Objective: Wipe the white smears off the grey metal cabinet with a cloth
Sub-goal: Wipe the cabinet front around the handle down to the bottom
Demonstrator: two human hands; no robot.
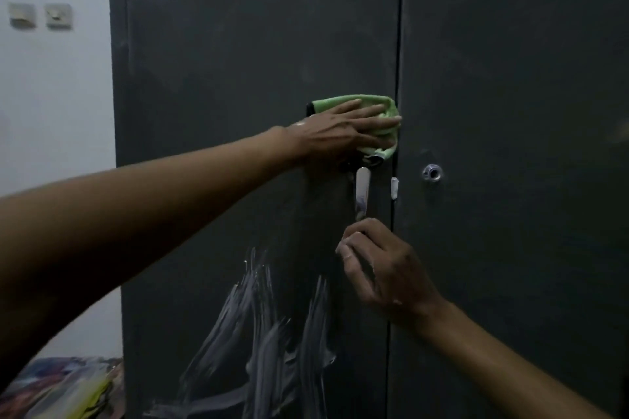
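My left arm point(143, 214) is the closest thing to me. It reaches up and across from the bottom left. My right arm point(503, 357) comes up from the bottom right.

My right hand point(384, 269) is low, near the middle of the cabinet point(258, 44). Its fingers are curled, and they pinch the bottom end of a white handle point(361, 190) that hangs down on the left door. The grip is closed on that handle.

Below and to the left of that hand are the white smears point(258, 323). They are long, streaky marks on the lower part of the left door, and they go down to the bottom edge of the view.

Higher up, my left hand point(340, 133) lies flat with straight fingers on a green cloth point(374, 112). It presses the cloth on the left door, right beside the dark gap between the two doors and just above the handle.

On the right door there is a small round keyhole point(432, 173).

Far to the left is a pale wall point(51, 95) with two switches point(41, 15). Something colourful point(58, 388) lies in the bottom left corner, too blurry to tell.
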